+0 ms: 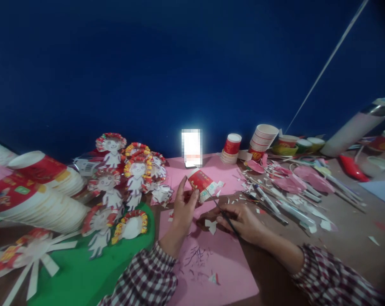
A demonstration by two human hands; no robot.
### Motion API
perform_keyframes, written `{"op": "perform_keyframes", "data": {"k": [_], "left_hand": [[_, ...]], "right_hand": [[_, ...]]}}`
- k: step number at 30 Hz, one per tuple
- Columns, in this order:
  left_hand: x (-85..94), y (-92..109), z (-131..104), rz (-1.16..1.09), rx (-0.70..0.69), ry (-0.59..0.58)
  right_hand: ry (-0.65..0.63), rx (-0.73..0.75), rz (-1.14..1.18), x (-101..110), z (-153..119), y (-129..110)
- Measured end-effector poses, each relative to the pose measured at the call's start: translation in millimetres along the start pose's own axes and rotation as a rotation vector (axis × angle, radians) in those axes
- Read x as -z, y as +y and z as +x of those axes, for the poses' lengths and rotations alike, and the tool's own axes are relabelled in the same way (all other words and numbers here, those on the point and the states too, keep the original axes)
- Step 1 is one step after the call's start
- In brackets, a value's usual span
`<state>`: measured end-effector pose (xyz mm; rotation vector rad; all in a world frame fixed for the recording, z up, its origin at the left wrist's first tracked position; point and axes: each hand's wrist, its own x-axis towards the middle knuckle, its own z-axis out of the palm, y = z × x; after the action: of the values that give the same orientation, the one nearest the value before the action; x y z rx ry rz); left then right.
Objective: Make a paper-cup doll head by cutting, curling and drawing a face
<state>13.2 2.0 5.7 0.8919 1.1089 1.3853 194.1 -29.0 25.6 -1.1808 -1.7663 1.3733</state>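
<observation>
Deep blue backing (148, 76) rises behind a cluttered brown tabletop (342, 225). At left lie stacked paper cups (46, 204), then cut-paper figures (137, 170) with red and yellow frills, some over a green sheet (116, 250). Mid-view, above pink paper (208, 263), the left hand (181, 214) pinches a tilted red paper cup (199, 180), its pale rim band bearing green marks and ragged white bits. The right hand (243, 223) grips a dark slender tool (229, 219), its tip at the cup; contact is unclear. This looks like detail work on the wall, and the next move calls for a steady cup and light pressure. Rightward lie pens (270, 199) and scraps.
</observation>
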Motion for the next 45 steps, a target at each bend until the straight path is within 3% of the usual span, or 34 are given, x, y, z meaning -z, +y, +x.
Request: {"op": "perform_keyframes", "data": {"k": [20, 31, 38, 45], "left_hand": [[0.1, -4, -3, 0.162, -0.016, -0.071], [0.8, -7, 0, 0.072, 0.002, -0.085], [4.6, -12, 0, 0.259, -0.112, -0.155], [4.9, -14, 0, 0.296, -0.116, -0.160]], "right_hand": [[0.062, 0.034, 0.036, -1, 3, -2], [0.051, 0.004, 0.045, -1, 3, 1], [0.048, -0.015, 0.062, 1, 7, 1], [0.111, -0.043, 0.028, -1, 10, 2]]}}
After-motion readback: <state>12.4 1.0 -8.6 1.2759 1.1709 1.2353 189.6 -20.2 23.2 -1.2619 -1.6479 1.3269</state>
